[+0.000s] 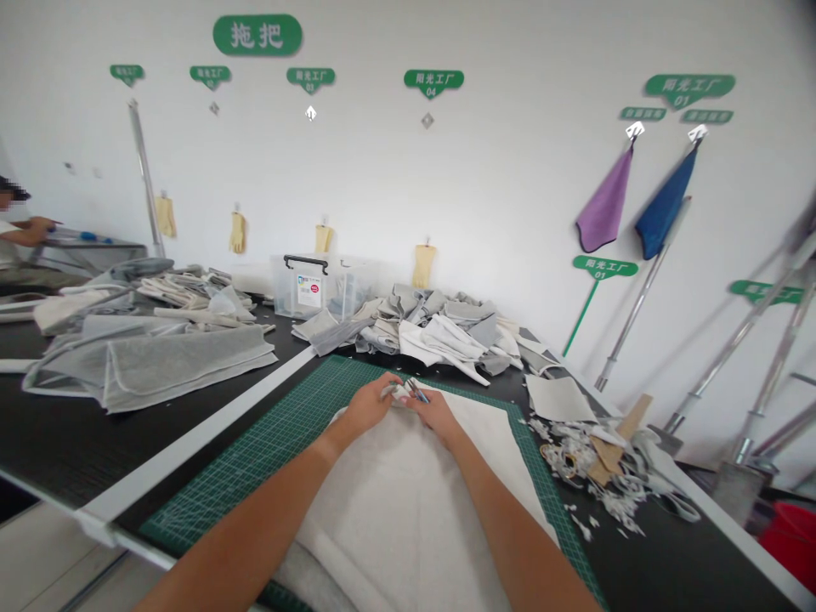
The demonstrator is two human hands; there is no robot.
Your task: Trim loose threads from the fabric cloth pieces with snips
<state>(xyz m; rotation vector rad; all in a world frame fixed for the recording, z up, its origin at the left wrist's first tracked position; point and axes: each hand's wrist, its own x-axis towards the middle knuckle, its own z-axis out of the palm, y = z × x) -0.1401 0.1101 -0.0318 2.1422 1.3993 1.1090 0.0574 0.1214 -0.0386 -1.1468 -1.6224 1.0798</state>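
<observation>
Head view: both hands closed together over a small tool on pale cloth

The right hand (pixel 439 418) is clenched around a small hand tool (pixel 416 391) with thin metal and blue parts; the hands hide much of it, so its exact kind cannot be told. The left hand (pixel 365 406) is closed in just beside it, its fingers (pixel 395 389) touching the right hand's fingertips. What those fingers grip, if anything, is too small to tell.

Both hands sit above the top edge of a cream towelling cloth (pixel 408 510), which lies flat on a green cutting mat (pixel 319 425). The mat rests on a black worktable (pixel 76 442). Beyond the mat is a heaped pile of grey and white fabric pieces (pixel 433 331), with a clear plastic storage box (pixel 306 285) behind it. Folded grey towelling (pixel 159 365) lies to the left, and shredded white offcuts (pixel 580 450) lie to the right. Yellow rubber gloves (pixel 238 233) hang on the white wall, along with a purple cloth (pixel 604 204) and a blue cloth (pixel 666 204). At far left, a co-worker's arm (pixel 29 229) reaches over a separate table.
</observation>
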